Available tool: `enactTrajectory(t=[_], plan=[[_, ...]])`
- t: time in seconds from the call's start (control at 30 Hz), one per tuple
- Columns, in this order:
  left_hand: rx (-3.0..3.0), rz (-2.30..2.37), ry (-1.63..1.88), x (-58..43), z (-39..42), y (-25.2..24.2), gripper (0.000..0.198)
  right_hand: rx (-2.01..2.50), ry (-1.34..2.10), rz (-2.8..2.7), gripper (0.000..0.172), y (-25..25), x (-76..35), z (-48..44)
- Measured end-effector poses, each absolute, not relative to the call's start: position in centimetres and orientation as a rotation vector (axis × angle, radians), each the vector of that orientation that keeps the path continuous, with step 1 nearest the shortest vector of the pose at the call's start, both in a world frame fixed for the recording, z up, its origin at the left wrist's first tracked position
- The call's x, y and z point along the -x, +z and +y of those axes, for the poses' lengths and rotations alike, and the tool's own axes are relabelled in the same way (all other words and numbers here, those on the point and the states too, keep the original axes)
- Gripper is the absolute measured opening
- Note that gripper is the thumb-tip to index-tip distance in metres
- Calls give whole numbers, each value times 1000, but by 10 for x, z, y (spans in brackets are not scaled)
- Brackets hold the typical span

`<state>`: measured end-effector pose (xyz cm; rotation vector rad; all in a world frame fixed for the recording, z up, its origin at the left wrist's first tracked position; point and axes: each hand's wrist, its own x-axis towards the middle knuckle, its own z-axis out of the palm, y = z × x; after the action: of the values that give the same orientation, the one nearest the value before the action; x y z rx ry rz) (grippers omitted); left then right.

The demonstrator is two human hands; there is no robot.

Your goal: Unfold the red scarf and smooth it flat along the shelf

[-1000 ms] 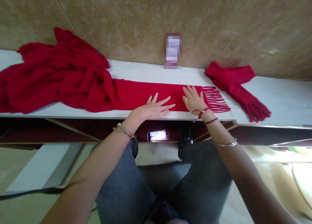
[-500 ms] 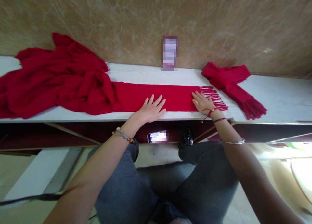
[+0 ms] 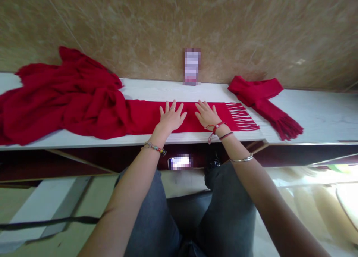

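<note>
A red fringed scarf (image 3: 148,117) lies flat along the white tabletop, its tassels spread at the right end. My left hand (image 3: 171,119) rests on the middle of the flat strip, fingers spread, with a ring on one finger. To its right, my right hand (image 3: 207,117) lies palm down on the same strip, fingers stretched out, short of the fringe. At the left the red cloth is heaped in loose folds (image 3: 64,100); whether the heap is all one piece with the strip, I cannot tell. Another red scarf (image 3: 260,100) lies looped over itself beyond the tassels.
Against the marbled wall (image 3: 134,33) stands a blurred, light-coloured upright item (image 3: 191,67) at the table's back edge. A lit phone (image 3: 180,162) sits on the dark shelf under the white tabletop (image 3: 316,115). My knees are below the front edge.
My right hand has slid left from near the fringe toward my left hand. My left hand has shifted slightly up the strip. The scarf still lies flat.
</note>
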<state>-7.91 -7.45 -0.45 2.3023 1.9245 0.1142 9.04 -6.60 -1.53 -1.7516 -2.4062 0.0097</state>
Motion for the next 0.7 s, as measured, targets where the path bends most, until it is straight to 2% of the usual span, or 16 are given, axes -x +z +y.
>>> enactTrajectory(t=[0.17,0.53,0.7], plan=[[-2252,1963,91,84,-67,-20,63,1729,106,-2519,52,-22,-83,-68],[-2268,1954,128,100,-75,-19,71,2059,-81,-2159,52,-33,-181,-57],[-2313,1961,244,92,-82,-16,63,1829,-101,-2226,52,-19,-137,-60]])
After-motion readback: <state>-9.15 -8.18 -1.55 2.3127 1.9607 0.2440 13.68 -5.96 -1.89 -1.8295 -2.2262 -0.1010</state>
